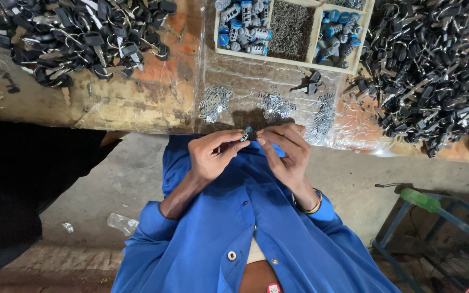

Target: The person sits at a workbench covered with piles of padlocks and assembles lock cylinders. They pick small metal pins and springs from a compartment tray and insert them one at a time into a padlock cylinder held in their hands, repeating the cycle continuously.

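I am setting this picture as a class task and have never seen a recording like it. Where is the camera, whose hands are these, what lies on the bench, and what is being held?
There is one picture, taken by a camera worn on a person's head and looking down, so the blue shirt belongs to the wearer. The left hand and right hand meet on a small grey cylinder with a blue end. Beyond them, the workbench carries two piles of black-headed keys, a wooden tray of similar cylinders and small metal pieces, and little heaps of silvery parts.
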